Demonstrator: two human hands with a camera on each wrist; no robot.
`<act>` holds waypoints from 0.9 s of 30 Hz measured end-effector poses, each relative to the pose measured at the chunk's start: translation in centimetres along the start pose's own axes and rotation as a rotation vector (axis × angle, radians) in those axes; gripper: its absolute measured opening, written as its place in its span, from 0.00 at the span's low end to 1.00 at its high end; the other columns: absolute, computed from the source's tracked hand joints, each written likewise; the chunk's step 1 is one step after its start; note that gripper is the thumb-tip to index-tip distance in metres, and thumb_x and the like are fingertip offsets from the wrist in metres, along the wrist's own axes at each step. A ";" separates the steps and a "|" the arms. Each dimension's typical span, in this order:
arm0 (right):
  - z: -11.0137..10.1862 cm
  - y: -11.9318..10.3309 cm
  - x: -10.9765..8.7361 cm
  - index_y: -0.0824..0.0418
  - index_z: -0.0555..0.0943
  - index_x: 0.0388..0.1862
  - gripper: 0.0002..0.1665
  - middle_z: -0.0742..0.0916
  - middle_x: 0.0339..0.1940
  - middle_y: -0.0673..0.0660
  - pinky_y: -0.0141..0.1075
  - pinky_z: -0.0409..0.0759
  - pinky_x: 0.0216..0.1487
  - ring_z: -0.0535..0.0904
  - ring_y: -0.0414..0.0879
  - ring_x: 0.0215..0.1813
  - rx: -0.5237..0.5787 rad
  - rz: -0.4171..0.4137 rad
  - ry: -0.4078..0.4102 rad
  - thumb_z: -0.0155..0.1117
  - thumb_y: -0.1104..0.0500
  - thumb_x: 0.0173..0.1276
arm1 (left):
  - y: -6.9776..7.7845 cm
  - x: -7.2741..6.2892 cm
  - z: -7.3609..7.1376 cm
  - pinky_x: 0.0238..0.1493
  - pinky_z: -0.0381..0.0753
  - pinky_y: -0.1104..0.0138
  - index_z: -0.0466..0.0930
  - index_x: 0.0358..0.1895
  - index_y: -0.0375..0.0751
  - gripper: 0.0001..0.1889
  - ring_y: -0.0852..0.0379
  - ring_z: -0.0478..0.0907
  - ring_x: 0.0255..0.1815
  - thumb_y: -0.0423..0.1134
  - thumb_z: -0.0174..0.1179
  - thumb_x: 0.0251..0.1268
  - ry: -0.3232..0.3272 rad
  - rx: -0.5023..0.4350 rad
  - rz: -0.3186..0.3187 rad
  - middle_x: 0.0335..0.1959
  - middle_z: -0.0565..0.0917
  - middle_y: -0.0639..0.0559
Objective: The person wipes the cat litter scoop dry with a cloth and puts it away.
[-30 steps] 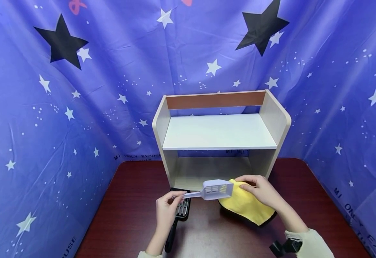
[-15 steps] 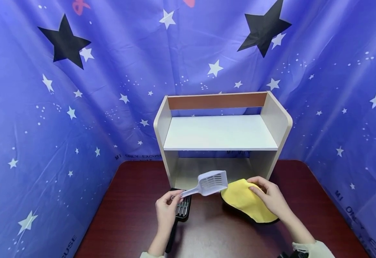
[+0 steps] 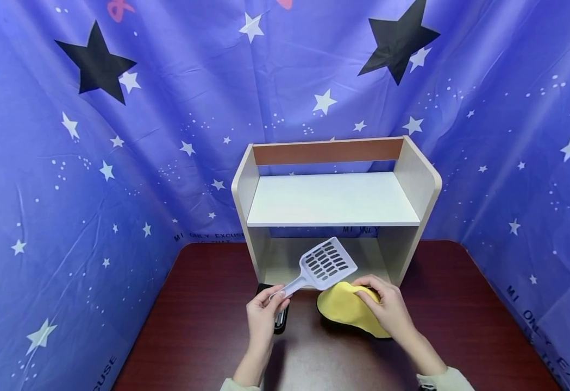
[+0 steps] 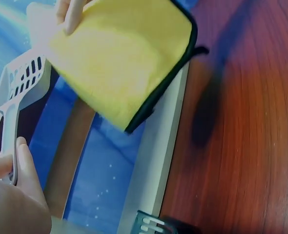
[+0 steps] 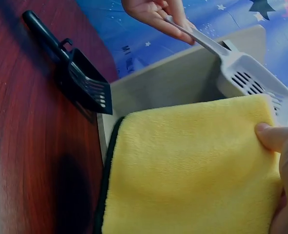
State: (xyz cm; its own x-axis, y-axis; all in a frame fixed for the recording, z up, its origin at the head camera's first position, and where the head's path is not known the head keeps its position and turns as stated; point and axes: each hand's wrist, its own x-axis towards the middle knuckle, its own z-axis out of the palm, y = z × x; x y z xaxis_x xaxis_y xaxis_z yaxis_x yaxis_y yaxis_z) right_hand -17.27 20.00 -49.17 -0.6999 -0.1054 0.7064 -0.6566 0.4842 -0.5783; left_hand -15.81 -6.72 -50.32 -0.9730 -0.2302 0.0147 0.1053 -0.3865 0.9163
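Between thumb and fingers, my left hand (image 3: 263, 316) pinches the handle of a white slotted litter scoop (image 3: 325, 266), raised in front of the shelf with its slotted face toward the head camera. My right hand (image 3: 386, 307) grips the upper edge of a yellow cloth (image 3: 345, 305) with dark edging, which hangs just below and right of the scoop. In the right wrist view the cloth (image 5: 193, 161) overlaps the scoop's far end; whether they touch I cannot tell. A black slotted scoop (image 5: 78, 73) lies on the table, partly hidden by my left hand in the head view.
A pale two-tier shelf unit (image 3: 333, 200) stands at the back of the dark red wooden table (image 3: 196, 315). Blue star-patterned curtains (image 3: 182, 108) close in the back and both sides.
My left hand has moved slightly right and turned the white scoop so its slotted face shows. After shifting right, my right hand has come back left with the cloth.
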 end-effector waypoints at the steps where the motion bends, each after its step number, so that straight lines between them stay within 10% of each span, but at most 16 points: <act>1: 0.2 -0.1 0.1 0.58 0.86 0.37 0.18 0.89 0.33 0.52 0.15 0.74 0.45 0.80 0.30 0.40 0.001 -0.010 0.007 0.73 0.76 0.51 | 0.0 -0.1 0.1 0.37 0.87 0.73 0.74 0.50 0.09 0.16 0.64 0.87 0.32 0.22 0.60 0.63 -0.006 -0.010 -0.017 0.31 0.89 0.52; 16: 0.6 -0.3 0.6 0.60 0.86 0.38 0.17 0.89 0.33 0.54 0.15 0.73 0.45 0.79 0.28 0.41 -0.007 0.009 0.113 0.73 0.77 0.53 | 0.1 -1.6 0.2 0.37 0.87 0.74 0.77 0.52 0.15 0.18 0.62 0.88 0.31 0.23 0.63 0.60 -0.228 0.209 -0.065 0.42 0.85 0.23; 27: 1.2 -1.2 0.1 0.59 0.86 0.39 0.19 0.89 0.34 0.54 0.15 0.74 0.49 0.82 0.35 0.40 0.025 -0.044 0.079 0.74 0.76 0.51 | 0.1 -2.1 0.1 0.36 0.84 0.77 0.78 0.55 0.19 0.19 0.66 0.87 0.32 0.24 0.63 0.61 -0.329 0.298 -0.041 0.46 0.83 0.21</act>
State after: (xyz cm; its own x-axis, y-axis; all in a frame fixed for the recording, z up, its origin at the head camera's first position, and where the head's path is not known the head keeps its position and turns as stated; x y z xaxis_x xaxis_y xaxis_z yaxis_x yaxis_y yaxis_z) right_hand -16.88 18.38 -48.84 -0.6464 -0.0572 0.7609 -0.6940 0.4586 -0.5550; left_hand -13.78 -6.16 -50.18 -0.9938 0.0950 0.0582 0.0482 -0.1044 0.9934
